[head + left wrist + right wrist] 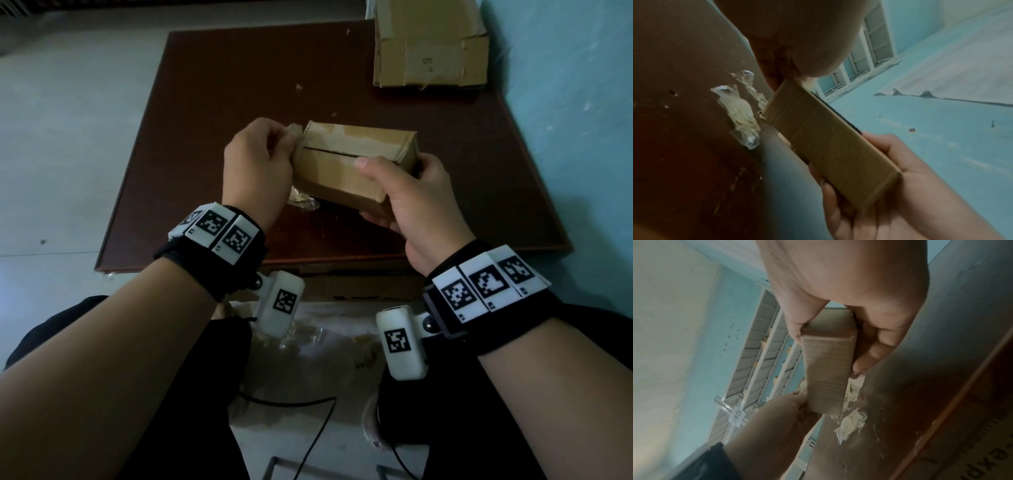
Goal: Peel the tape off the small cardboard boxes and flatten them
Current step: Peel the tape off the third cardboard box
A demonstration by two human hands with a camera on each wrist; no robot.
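Observation:
A small brown cardboard box (346,171) (828,146) (828,366) is held above the dark brown table (239,85), its top seam showing as a dark slit. My right hand (407,195) (838,288) grips the box's right end, thumb on top and fingers underneath. At the box's left end, my left hand (260,161) (797,40) pinches a strip of tape (294,132) between thumb and fingers. Crumpled clear tape (303,200) (740,116) (851,423) lies on the table under the box.
A stack of flattened cardboard (431,51) lies at the table's far right corner. A blue wall (582,102) runs along the right. More clear tape scraps (329,339) and a black cable (291,402) lie on the floor near my legs.

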